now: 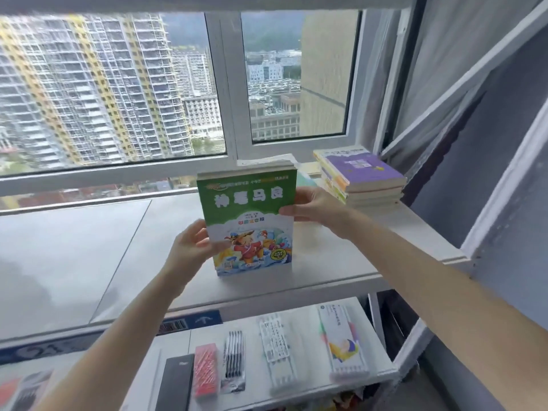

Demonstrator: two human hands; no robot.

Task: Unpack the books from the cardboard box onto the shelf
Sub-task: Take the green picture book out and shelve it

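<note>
Both hands are holding a green-covered book [248, 223] upright over the shelf [341, 262] — the left hand [192, 247] is gripping its lower edge, the right hand [311, 207] its side — near a stack of books [360, 179].

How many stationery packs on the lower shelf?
5 fully visible, left to right: black case, red pack, pen pack, clear pack, white pack. More may sit beyond the left edge.
</note>
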